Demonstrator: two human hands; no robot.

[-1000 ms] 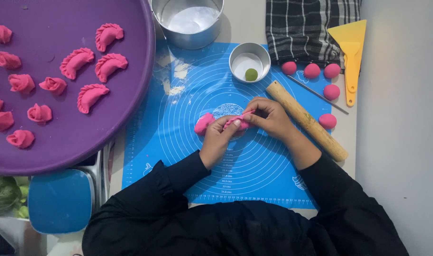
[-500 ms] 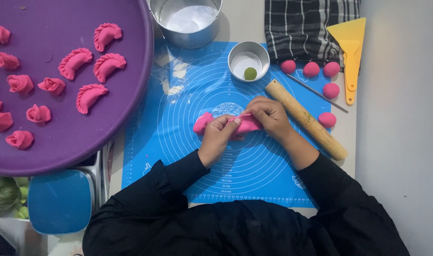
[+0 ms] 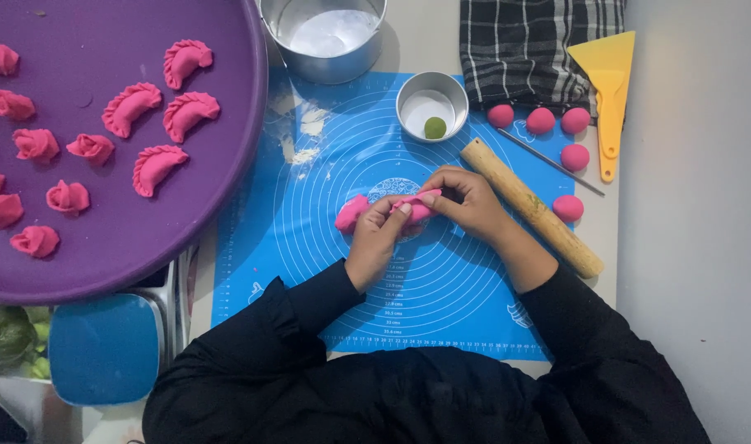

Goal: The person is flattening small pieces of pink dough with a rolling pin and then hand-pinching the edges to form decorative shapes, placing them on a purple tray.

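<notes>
Both hands meet over the middle of the blue mat, wrists angled inward; the left hand and right hand pinch a folded pink dough piece between fingertips. A wooden rolling pin lies just beside the right wrist; shaped pink dumplings rest on the purple tray.

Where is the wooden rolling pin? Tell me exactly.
In the head view the wooden rolling pin lies slanted on the blue mat's right part, just beyond the right hand, with pink dough balls beside it.
</notes>
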